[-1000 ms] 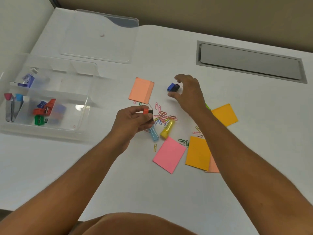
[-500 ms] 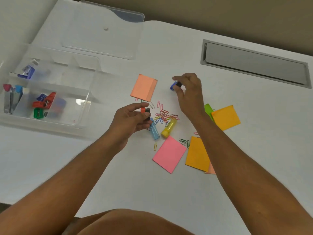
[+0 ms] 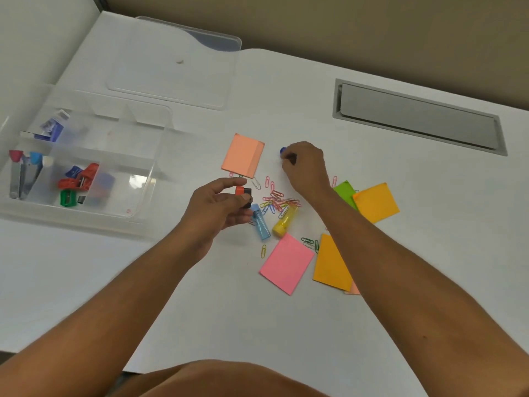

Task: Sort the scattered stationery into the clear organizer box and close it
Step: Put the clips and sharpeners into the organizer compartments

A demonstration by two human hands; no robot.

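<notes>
Head view | right hand (image 3: 305, 164) fingers curled around blue clip (image 3: 283, 151) on desk (image 3: 400, 196) | left hand (image 3: 217, 209) pinches orange-black clip (image 3: 243, 192) | organizer box (image 3: 148, 179) well apart to the left, left hand nearer.

bright even light, soft shadows, glare on organizer box (image 3: 134, 180), wide-angle edge distortion.

The left hand (image 3: 217, 207) is pinching an orange-and-black sharpener (image 3: 243, 192) just above the paper clip pile (image 3: 277, 199). The right hand (image 3: 305, 164) is curling around a blue sharpener (image 3: 283, 151) beyond that pile. The clear organizer box (image 3: 148, 179) is sitting open, well left of the pile, its lid (image 3: 171, 67) lying behind it.
</notes>
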